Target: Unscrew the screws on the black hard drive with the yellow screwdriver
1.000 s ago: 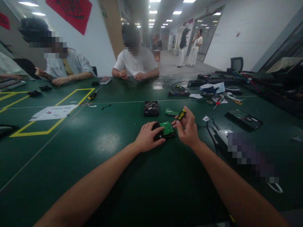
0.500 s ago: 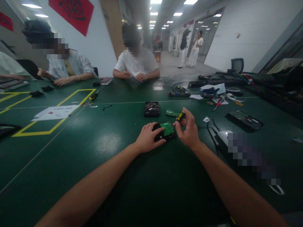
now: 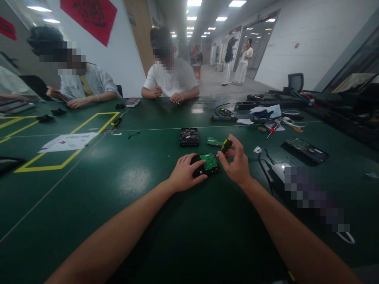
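A black hard drive with a green circuit board on top lies on the green table in front of me. My left hand rests on its left side, fingers curled round the edge and gripping it. My right hand pinches a small screwdriver with a black and yellow handle, held upright over the drive's right edge. A second opened hard drive and a loose green circuit board lie just beyond.
Two people sit across the table at the far side, hands on it. A white sheet lies inside yellow tape lines at left. Tools, cables and another board clutter the right. A black cable runs near my right wrist.
My right hand has turned the screwdriver a little between its fingers. The left hand and the hard drive have stayed in place.
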The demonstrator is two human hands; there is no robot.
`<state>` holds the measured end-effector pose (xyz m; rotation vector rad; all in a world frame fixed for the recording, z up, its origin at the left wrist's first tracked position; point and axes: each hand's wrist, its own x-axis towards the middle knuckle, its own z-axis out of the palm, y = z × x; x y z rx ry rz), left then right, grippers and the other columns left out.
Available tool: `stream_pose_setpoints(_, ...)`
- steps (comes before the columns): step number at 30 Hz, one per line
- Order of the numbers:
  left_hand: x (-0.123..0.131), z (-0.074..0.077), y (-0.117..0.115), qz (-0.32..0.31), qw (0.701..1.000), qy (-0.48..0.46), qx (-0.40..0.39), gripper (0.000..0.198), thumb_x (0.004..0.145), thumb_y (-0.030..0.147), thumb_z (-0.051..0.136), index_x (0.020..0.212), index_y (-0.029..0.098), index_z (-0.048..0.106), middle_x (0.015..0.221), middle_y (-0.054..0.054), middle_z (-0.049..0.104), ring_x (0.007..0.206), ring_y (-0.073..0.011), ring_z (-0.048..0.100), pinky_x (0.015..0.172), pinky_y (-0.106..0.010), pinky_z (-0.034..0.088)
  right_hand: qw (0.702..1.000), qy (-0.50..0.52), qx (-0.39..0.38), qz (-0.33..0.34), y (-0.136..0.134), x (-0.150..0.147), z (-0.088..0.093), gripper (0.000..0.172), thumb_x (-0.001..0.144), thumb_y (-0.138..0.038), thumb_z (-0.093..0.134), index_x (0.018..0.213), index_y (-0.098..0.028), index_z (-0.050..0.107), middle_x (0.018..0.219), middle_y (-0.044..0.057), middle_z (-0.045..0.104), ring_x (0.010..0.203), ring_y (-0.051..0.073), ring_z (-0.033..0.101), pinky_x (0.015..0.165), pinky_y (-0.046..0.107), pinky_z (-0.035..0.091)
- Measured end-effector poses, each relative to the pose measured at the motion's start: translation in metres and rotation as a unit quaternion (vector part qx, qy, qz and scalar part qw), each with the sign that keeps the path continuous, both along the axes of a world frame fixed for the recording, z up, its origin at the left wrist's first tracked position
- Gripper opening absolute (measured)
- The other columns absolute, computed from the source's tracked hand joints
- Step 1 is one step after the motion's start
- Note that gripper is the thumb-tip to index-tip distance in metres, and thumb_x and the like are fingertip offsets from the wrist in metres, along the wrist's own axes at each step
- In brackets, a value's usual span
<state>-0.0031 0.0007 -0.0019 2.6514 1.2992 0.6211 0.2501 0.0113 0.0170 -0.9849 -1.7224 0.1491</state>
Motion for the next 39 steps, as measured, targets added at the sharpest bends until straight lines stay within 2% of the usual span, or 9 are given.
stream_pose_setpoints(7,-0.0008,-0.0001,0.0009,0.000,1.000,-0.001,-0.003,0.065,0.095,0.063,0.068,0.152,0.034,0.057,0.160,-0.012,0.044,0.147,-0.0392,0.043,0.120,-0.062,0.039,1.000,0.002,0.001,-0.008,0.0007,-0.0001,-0.0011,0.074,0.096,-0.031,0.070,0.161,-0.038,0.035,0.150,0.011,0.059,0.096,0.024,0.076,0.080,0.045,0.070)
stream_pose_setpoints(13,-0.0012,-0.0002,0.0005,-0.001,1.000,-0.005,-0.003,0.064,0.095,0.062,0.067,0.152,0.033,0.057,0.160,-0.013,0.044,0.147,-0.0399,0.043,0.120,-0.063,0.038,1.000,-0.002,0.008,-0.006,-0.0002,-0.0006,-0.0018,0.073,0.096,-0.031,0.070,0.160,-0.038,0.037,0.150,0.011,0.058,0.092,0.024,0.076,0.077,0.045,0.071)
stream_pose_setpoints(19,-0.0009,-0.0003,0.0007,0.000,1.000,0.000,-0.003,0.064,0.096,0.062,0.067,0.152,0.033,0.057,0.160,-0.013,0.043,0.147,-0.0396,0.042,0.121,-0.062,0.038,1.000,0.013,0.000,0.008,0.0012,0.0003,-0.0045,0.076,0.097,-0.030,0.069,0.162,-0.038,0.032,0.151,0.011,0.057,0.096,0.024,0.077,0.082,0.045,0.071)
stream_pose_setpoints(28,-0.0007,0.0005,0.0000,0.001,1.000,0.006,-0.003,0.064,0.096,0.062,0.066,0.152,0.033,0.057,0.160,-0.014,0.043,0.147,-0.0397,0.043,0.121,-0.063,0.038,1.000,0.016,0.008,0.008,0.0001,-0.0005,-0.0037,0.074,0.097,-0.029,0.069,0.162,-0.038,0.034,0.153,0.011,0.055,0.098,0.025,0.077,0.084,0.045,0.071)
stream_pose_setpoints(33,0.0002,0.0013,-0.0008,0.004,1.000,0.006,0.001,0.064,0.096,0.061,0.067,0.152,0.031,0.058,0.159,-0.015,0.043,0.146,-0.0402,0.043,0.120,-0.062,0.038,1.000,0.022,0.000,0.011,-0.0006,-0.0018,-0.0040,0.074,0.097,-0.031,0.068,0.162,-0.034,0.034,0.150,0.013,0.058,0.102,0.026,0.077,0.086,0.046,0.071)
stream_pose_setpoints(39,0.0002,0.0013,-0.0009,0.003,1.000,-0.001,0.001,0.063,0.096,0.062,0.067,0.152,0.034,0.057,0.160,-0.013,0.045,0.145,-0.0399,0.044,0.120,-0.063,0.039,1.000,0.022,-0.002,0.018,0.0002,-0.0021,-0.0067,0.073,0.098,-0.030,0.067,0.162,-0.035,0.033,0.148,0.012,0.058,0.097,0.024,0.078,0.086,0.044,0.071)
